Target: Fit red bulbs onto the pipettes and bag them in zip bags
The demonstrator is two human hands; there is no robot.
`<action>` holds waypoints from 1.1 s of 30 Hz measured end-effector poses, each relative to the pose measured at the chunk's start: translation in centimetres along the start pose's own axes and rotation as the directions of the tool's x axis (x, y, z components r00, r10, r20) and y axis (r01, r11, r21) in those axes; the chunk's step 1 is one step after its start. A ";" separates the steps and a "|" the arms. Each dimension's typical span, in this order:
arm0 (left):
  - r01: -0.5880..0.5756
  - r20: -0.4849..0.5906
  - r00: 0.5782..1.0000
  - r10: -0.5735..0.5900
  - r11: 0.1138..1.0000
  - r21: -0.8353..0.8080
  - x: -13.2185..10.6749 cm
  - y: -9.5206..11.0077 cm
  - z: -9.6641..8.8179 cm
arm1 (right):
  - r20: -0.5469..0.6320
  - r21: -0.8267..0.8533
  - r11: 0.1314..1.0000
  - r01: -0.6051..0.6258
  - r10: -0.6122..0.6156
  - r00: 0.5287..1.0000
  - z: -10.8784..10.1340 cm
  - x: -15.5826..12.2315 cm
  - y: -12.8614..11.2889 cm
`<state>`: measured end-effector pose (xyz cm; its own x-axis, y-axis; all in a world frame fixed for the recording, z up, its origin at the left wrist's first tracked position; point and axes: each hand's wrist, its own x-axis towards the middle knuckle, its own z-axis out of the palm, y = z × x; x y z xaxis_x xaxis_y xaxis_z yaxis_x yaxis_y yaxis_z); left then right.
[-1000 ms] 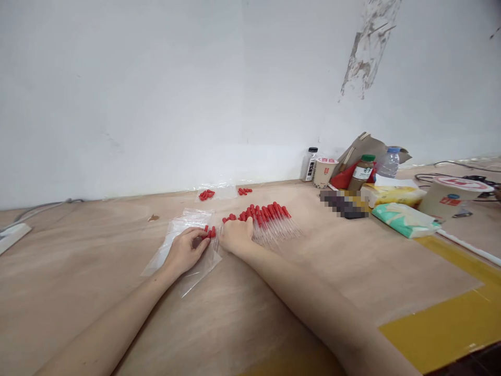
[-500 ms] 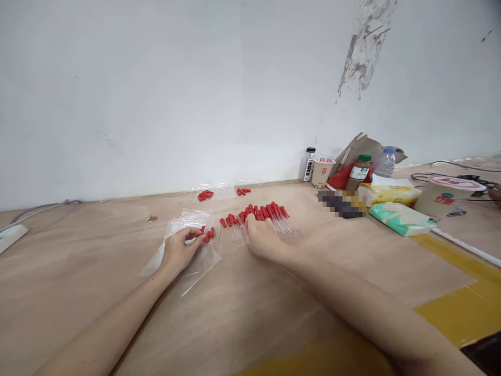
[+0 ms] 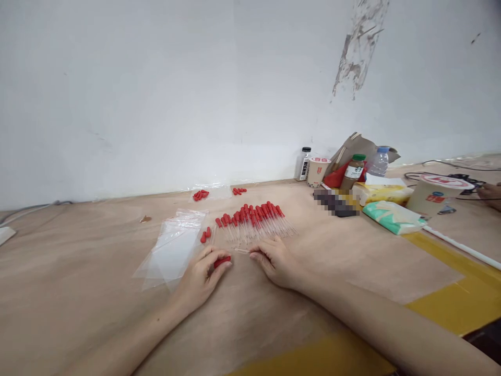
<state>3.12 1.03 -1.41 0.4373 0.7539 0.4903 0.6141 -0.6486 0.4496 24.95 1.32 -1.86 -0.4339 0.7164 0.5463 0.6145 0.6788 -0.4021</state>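
My left hand [image 3: 202,275] pinches a red rubber bulb [image 3: 222,261] just above the wooden table [image 3: 97,292]. My right hand [image 3: 276,263] holds a thin clear glass tube [image 3: 242,251] by its end, pointing toward the bulb. The two hands are close together near the table's middle. Just beyond them lies a row of several finished droppers with red bulbs [image 3: 252,220]. Two loose red bulbs [image 3: 205,235] rest beside a stack of clear plastic bags [image 3: 172,249] to the left.
Small bags with red bulbs [image 3: 200,195] lie by the white wall. At the back right stand a cup [image 3: 317,171], bottles [image 3: 353,173], tissue packs [image 3: 391,216] and a large paper tub [image 3: 438,194]. Another person's hand [image 3: 491,193] shows at the far right edge.
Both hands drew back toward me from the bags and the dropper row. The left hand now grips a red bulb and the right a glass tube, brought together.
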 end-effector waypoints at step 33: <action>-0.112 0.146 0.983 0.110 0.994 0.005 -0.2 0.0 0.0 | 0.106 -0.246 0.951 0.189 -0.167 0.980 -0.1 0.6 -0.4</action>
<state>3.05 0.89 -1.51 0.5934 0.6852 0.4223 0.5644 -0.7283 0.3886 24.51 1.49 -1.28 -0.5982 0.6059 0.5245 0.6645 0.7408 -0.0980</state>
